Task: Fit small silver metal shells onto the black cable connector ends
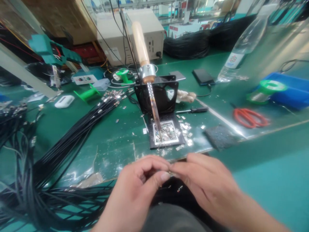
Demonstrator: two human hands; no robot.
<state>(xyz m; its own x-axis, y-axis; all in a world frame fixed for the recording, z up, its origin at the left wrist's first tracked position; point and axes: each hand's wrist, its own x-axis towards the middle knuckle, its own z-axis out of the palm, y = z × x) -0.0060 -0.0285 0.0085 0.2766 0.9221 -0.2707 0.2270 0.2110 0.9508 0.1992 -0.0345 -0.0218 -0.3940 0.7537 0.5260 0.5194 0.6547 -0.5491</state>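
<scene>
My left hand [137, 190] and my right hand [210, 187] meet at the table's near edge, fingers pinched together on a small metal piece [172, 173] between their fingertips; its exact shape is too small to make out. Black cables [72, 135] with metal end terminals run from the left toward my lap. Just beyond my hands a soldering iron [147, 71] with a wooden handle stands tilted in a black stand [156, 93], its tip resting over a square tray [165, 132] of solder scraps.
Red scissors [249, 117], a blue bin [289, 90], a solder spool [271, 87], a plastic bottle [243, 45] and a phone [203, 76] lie right. Green spools [124, 75], a beige box unit [135, 32] and a white case [64, 101] sit behind left. A dark sponge [219, 137] lies near the tray.
</scene>
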